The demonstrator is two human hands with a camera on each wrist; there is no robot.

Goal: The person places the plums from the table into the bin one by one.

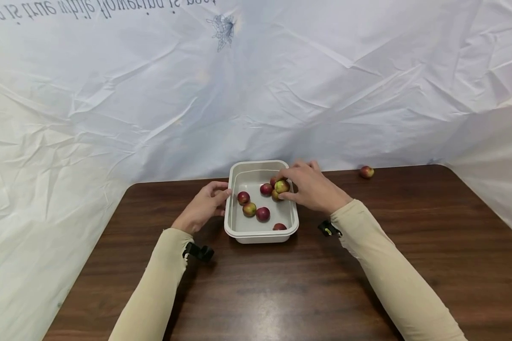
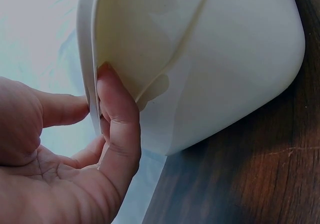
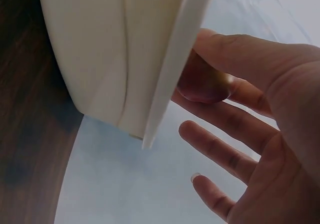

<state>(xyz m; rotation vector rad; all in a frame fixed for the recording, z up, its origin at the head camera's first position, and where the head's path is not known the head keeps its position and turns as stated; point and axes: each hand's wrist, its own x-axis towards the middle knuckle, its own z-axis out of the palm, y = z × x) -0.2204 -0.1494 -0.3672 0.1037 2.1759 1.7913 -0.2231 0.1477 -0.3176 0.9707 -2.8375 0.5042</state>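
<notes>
A white rectangular plastic container (image 1: 262, 234) stands near the table's back edge with several small red and yellow-green apples (image 1: 262, 214) inside. My left hand (image 1: 205, 203) pinches its left rim, thumb outside and fingers curled beneath the lip, as the left wrist view shows. Over the container's right side, my right hand (image 1: 313, 187) holds an apple (image 1: 282, 186) between thumb and fingers. In the right wrist view this apple (image 3: 202, 82) is partly hidden behind the rim, while the other fingers spread apart. Part of the fruit below the right hand is covered.
One more apple (image 1: 366, 172) lies on the dark wooden table (image 1: 324, 284) at the back right, against the wrinkled white sheet (image 1: 256, 104) that hangs behind and at the sides. Black straps circle both wrists.
</notes>
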